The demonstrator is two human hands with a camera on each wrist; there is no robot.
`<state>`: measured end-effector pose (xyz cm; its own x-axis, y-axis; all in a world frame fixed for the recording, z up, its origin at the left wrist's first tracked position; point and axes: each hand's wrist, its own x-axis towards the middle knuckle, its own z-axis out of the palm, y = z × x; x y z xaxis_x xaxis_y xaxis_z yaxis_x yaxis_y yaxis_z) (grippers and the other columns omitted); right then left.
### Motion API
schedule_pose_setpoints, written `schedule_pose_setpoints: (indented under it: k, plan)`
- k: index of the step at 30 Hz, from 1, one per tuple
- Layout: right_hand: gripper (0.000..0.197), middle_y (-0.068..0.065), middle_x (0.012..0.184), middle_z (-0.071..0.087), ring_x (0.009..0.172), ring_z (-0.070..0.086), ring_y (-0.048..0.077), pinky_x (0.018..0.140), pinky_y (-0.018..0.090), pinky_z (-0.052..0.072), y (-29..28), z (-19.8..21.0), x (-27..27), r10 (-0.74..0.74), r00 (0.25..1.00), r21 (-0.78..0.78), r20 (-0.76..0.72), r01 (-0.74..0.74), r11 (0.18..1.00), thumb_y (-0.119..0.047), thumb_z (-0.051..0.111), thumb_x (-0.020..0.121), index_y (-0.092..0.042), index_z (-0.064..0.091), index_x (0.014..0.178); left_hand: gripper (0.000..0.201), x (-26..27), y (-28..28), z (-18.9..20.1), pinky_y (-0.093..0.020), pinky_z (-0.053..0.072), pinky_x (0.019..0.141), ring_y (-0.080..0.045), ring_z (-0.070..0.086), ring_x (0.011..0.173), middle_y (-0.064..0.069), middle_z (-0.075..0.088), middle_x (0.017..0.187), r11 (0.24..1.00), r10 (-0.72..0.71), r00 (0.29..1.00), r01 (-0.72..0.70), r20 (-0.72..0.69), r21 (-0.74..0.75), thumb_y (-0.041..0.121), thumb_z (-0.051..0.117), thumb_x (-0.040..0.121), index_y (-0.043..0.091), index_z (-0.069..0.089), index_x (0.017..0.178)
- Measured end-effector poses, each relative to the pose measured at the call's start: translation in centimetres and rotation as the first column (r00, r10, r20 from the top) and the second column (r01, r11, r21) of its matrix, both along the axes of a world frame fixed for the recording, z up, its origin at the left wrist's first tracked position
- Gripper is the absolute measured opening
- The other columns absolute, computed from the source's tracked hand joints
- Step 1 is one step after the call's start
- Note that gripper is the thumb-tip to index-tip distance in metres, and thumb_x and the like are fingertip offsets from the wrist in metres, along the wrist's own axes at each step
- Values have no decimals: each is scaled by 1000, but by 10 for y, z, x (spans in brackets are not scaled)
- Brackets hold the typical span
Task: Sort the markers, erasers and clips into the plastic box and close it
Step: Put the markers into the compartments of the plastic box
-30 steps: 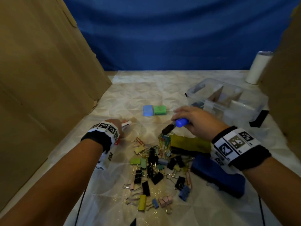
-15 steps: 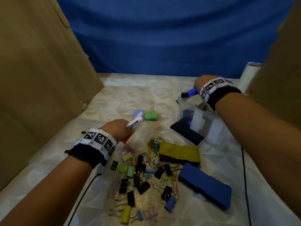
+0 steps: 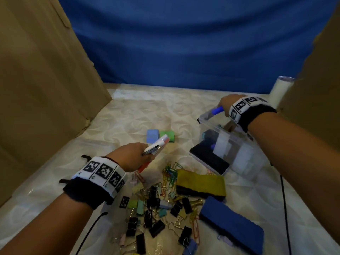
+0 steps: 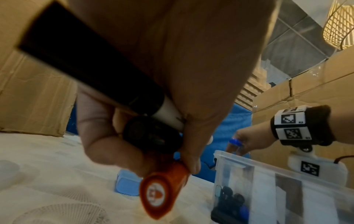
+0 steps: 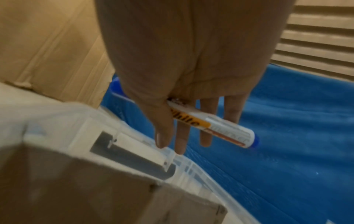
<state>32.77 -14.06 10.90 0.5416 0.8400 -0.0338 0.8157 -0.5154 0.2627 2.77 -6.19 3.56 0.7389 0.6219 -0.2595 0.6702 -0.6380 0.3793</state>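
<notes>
My left hand point(image 3: 147, 155) grips a bundle of markers above the table: a white one with a red cap point(image 3: 158, 143), a black one point(image 4: 91, 60) and an orange-red one point(image 4: 162, 191). My right hand point(image 3: 223, 105) holds a blue-capped white marker point(image 5: 210, 127) over the far end of the clear plastic box point(image 3: 244, 153), fingertips near its rim point(image 5: 182, 159). Dark markers point(image 4: 229, 201) lie inside the box. Binder clips point(image 3: 156, 214) and paper clips point(image 3: 171, 173) are heaped at the front. A yellow eraser point(image 3: 200, 181), a blue eraser point(image 3: 231, 225) and small blue point(image 3: 152, 136) and green point(image 3: 168, 134) erasers lie on the table.
Cardboard walls stand at the left point(image 3: 46, 89) and the right point(image 3: 322, 70), with a blue cloth point(image 3: 184, 43) behind. A white roll point(image 3: 279, 91) stands at the back right, beyond the box. A black cable point(image 3: 284, 199) runs along the table's right side.
My right hand carried the blue-capped marker from the pile to the far end of the box. My left hand lifted its markers off the table and moved slightly right.
</notes>
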Motion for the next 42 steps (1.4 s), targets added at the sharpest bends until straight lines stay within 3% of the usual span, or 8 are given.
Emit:
schedule_pose_setpoints:
  k: [5,11,15,20,26,29,34,42]
  plan:
    - [8,8,97,61,93,60,32,77,35,43,-2,5,-9,37,997,102,-62,-30,994,-19,47,91,-19,55,94,24,1,-2,-2,-21,37,53,-6,49,51,9,55,62,1000,-26,999,26,-19,5,33,48,95,25,52,73]
    - [27,14,116,55,112,48,34,90,38,39,1,0,-16,46,988,65,-149,-36,997,-24,47,92,-11,54,114,22,-7,-3,1,-22,40,53,-9,51,53,7,56,62,999,-41,999,41,-8,0,33,48,95,22,54,77]
    - [18,9,118,62,100,58,29,87,35,44,2,-4,-13,35,994,1,-99,-35,999,-17,47,91,-21,58,105,23,-21,-1,2,-22,39,55,-8,49,53,6,55,62,1000,-22,1000,22,10,14,35,47,95,19,56,81]
    - [42,7,140,51,121,53,30,100,36,43,0,-3,-18,-7,979,-17,-202,4,1000,-5,50,88,-26,61,123,22,-35,0,0,-20,37,51,-5,47,54,8,51,65,999,-24,1000,23,20,27,36,48,95,17,57,91]
    - [43,8,143,46,128,45,27,104,33,37,-35,7,-24,-28,945,169,-325,87,982,-5,40,93,-20,53,131,29,-35,5,5,-34,47,73,-24,63,82,-6,67,92,997,-76,996,75,47,31,37,47,95,11,60,96]
    - [38,11,143,45,128,45,29,105,35,37,-63,-2,-17,-95,916,176,-391,176,969,-15,45,95,-16,50,133,36,-23,1,10,-36,46,71,-25,61,76,-6,65,84,993,-113,992,110,64,38,42,43,96,10,58,90]
    - [43,16,148,35,135,35,35,113,40,29,-99,-37,1,-220,881,351,-420,380,856,-18,44,94,-11,46,136,37,28,7,14,-34,43,70,-29,60,80,-6,62,86,983,-170,977,160,129,88,41,44,97,10,60,106]
    - [58,13,161,0,145,-7,42,118,56,-1,-101,-73,1,-453,773,412,-444,625,663,-35,42,92,-17,27,145,33,139,0,31,-34,46,72,-27,57,79,-10,66,97,961,-113,958,38,264,274,45,40,95,18,59,97]
